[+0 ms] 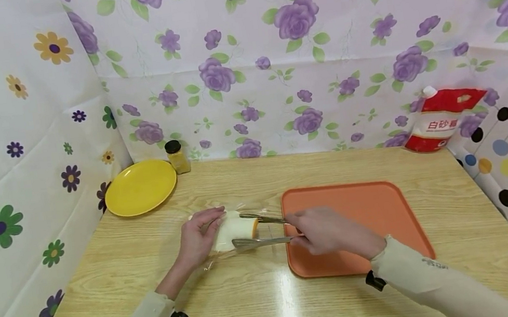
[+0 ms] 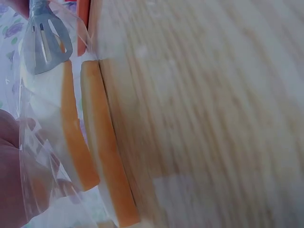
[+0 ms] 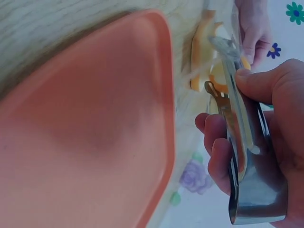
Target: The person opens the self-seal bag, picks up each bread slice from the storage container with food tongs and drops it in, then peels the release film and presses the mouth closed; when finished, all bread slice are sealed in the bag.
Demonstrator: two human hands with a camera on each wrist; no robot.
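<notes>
White bread slices (image 1: 236,230) with orange-brown crusts lie in a clear plastic bag (image 1: 207,265) at the middle left of the table. In the left wrist view two slices show, a bread slice (image 2: 109,147) lying against the wood and another above it. My left hand (image 1: 197,238) grips the bag beside the bread, fingers curled at its upper edge. My right hand (image 1: 323,229) holds metal serving tongs (image 3: 247,142), thumb on one arm and fingers on the other. The tongs' ends are spread at the bread's right end, one slotted head overlapping the top slice in the left wrist view.
An orange tray (image 1: 357,199) lies under my right hand. At the back left are a yellow plate (image 1: 141,188) and a small jar (image 1: 177,158) with a black lid. A red and white pouch (image 1: 440,120) stands at the back right, against the flowered cloth wall.
</notes>
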